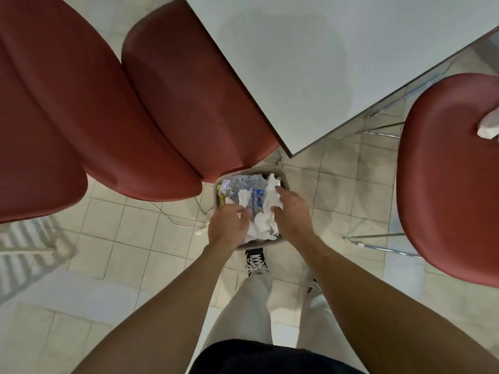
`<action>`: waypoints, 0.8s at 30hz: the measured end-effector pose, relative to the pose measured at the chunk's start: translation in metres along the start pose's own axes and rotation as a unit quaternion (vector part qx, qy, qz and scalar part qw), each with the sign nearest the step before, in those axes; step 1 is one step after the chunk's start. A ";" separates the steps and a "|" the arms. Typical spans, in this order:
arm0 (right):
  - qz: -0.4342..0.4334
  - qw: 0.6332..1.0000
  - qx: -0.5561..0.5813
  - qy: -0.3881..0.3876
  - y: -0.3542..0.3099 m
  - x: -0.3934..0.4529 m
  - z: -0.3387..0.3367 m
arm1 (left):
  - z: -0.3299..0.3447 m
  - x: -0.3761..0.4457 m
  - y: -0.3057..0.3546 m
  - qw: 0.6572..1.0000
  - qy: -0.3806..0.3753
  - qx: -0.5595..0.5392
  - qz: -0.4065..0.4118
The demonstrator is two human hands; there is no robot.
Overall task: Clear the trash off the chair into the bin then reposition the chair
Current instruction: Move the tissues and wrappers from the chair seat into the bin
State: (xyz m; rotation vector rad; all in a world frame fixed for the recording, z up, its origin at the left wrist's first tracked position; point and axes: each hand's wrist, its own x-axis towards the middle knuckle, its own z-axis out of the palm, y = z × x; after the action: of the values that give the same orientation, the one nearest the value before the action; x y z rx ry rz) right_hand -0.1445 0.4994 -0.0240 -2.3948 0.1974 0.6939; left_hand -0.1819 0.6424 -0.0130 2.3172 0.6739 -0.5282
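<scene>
A small beige bin (279, 172) stands on the tiled floor by the table corner, full of crumpled white tissues (263, 225) and plastic wrappers (235, 184). Both my hands are over the bin. My left hand (228, 225) pinches a white tissue (244, 197) at its fingertips. My right hand (293, 211) grips another crumpled tissue (272, 197) above the bin. A red chair (445, 168) stands at the right, and one white tissue (488, 125) lies on its seat at the frame's edge.
A white table (324, 63) fills the upper middle. Three red chairs (172, 90) stand at the left, the nearest touching the bin's far rim. A small white scrap (200, 232) and a thin cord lie on the floor left of the bin. My feet stand just behind the bin.
</scene>
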 end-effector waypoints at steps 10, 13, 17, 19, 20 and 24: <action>0.003 0.999 -0.052 0.014 0.004 -0.005 -0.003 | -0.011 -0.004 -0.008 0.998 0.038 0.003 0.045; -0.013 0.999 -0.018 0.023 0.006 -0.012 -0.016 | -0.011 -0.008 0.000 0.999 0.028 -0.003 0.041; -0.018 0.999 0.010 0.025 0.008 -0.019 -0.036 | -0.006 -0.015 0.019 0.998 0.027 0.002 0.060; -0.018 0.999 0.018 0.022 0.013 -0.025 -0.047 | -0.002 -0.020 0.031 0.997 0.037 0.011 0.064; -0.019 0.999 0.019 0.022 0.016 -0.028 -0.053 | -0.001 -0.023 0.036 0.997 0.037 0.014 0.070; -0.022 0.999 0.018 0.030 0.038 -0.040 -0.083 | 0.009 -0.038 0.065 0.996 0.027 0.015 0.079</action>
State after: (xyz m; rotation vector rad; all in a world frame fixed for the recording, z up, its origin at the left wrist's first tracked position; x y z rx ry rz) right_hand -0.1543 0.4172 0.0313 -2.3804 0.1806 0.5933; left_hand -0.1749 0.5819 0.0316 2.3960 0.5048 -0.4072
